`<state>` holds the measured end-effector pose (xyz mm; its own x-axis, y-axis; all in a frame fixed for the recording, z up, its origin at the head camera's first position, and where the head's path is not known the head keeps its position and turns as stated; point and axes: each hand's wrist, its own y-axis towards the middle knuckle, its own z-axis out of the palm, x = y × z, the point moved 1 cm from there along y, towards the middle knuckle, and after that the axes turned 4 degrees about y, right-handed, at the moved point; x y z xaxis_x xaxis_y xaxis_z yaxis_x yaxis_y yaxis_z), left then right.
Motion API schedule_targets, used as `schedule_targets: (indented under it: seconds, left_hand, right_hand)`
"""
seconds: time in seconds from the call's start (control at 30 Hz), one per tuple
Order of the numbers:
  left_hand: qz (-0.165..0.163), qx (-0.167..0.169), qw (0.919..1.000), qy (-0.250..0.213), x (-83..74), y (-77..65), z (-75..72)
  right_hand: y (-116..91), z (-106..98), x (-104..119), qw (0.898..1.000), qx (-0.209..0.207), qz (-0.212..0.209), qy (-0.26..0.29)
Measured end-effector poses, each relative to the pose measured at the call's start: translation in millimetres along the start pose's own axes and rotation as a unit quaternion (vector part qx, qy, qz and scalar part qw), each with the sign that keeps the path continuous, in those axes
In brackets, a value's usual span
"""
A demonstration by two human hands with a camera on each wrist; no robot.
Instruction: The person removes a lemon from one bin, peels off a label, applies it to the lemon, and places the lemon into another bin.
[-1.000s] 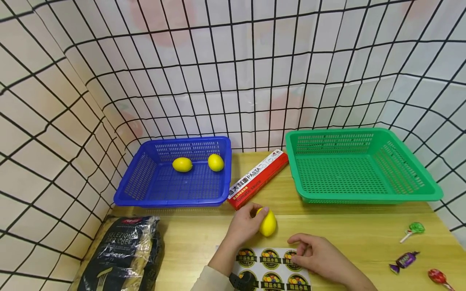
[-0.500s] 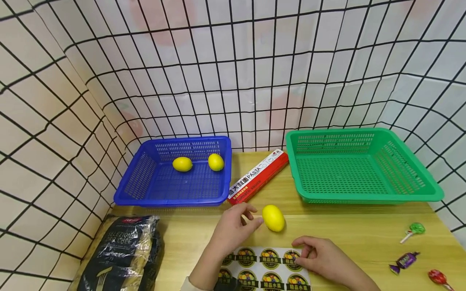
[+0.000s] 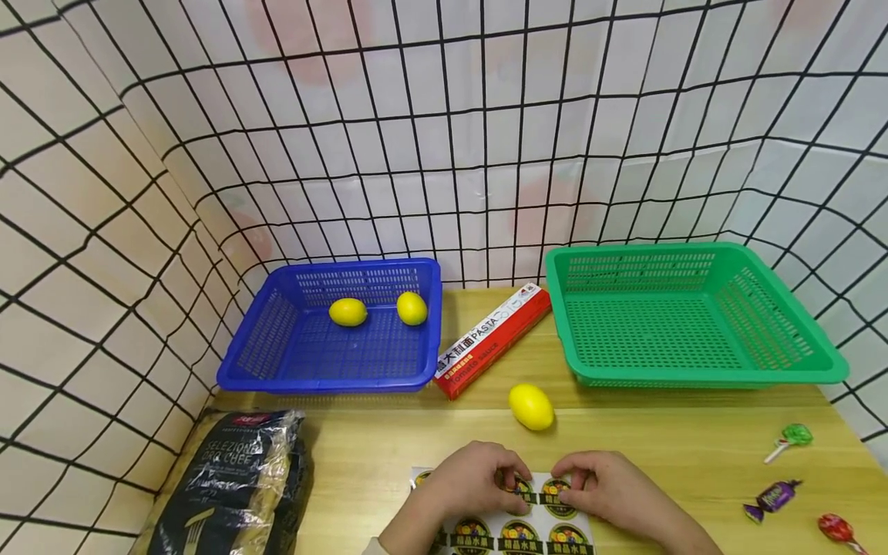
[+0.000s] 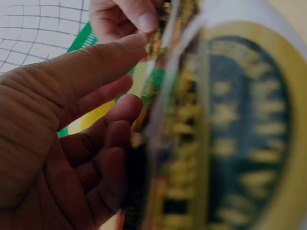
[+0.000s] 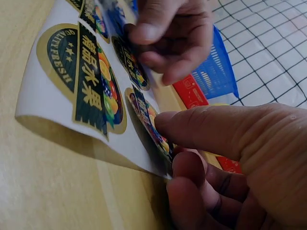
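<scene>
A sheet of round fruit-label stickers [image 3: 496, 532] lies at the table's front in the head view. My right hand [image 3: 613, 489] pinches its far right corner; in the right wrist view the thumb [image 5: 192, 127] presses on a sticker [image 5: 148, 122] while fingers curl beneath the raised edge. My left hand [image 3: 479, 482] hovers over the sheet's far edge, thumb and fingers apart, close to a sticker in the top row; in the left wrist view no object shows between thumb [image 4: 96, 62] and fingers. A yellow lemon [image 3: 531, 407] lies on the wood just beyond both hands.
A blue basket [image 3: 326, 385] with two lemons [image 3: 348, 312] stands back left, a green basket [image 3: 701, 375] back right. Between them lies a red pasta box [image 3: 492, 341]. A black pasta bag [image 3: 229, 478] is at front left; wrapped candies [image 3: 772, 497] lie at right.
My left hand has let go of the lemon and come back toward me over the sticker sheet. The lemon has rolled slightly to the right and away. My right hand has stayed at the corner.
</scene>
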<state>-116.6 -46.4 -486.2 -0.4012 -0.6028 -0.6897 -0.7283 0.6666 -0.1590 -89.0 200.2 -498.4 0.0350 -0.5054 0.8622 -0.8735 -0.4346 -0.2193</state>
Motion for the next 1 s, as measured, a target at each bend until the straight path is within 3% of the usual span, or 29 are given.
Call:
schedule_targets:
  seconds: [0.17,0.3,0.7,1.0]
  left_hand:
    - [0.004,-0.007,0.9977,0.067,3.0,4.0,5.2]
    - [0.009,-0.016,0.9962,0.085,4.7,4.3,6.5]
    - [0.018,-0.029,0.9955,0.088,8.6,1.0,9.2]
    - [0.008,-0.027,0.9969,0.073,8.4,1.0,9.5]
  right_hand:
    - [0.5,-2.1,-0.6,0.999,0.009,0.022,0.024]
    - [1.1,-2.1,0.0,0.999,0.007,0.022,0.025]
    - [2.8,0.2,-0.8,1.0,0.008,0.018,0.009]
    - [-3.3,-5.5,8.8,0.999,-0.012,-0.033,0.039]
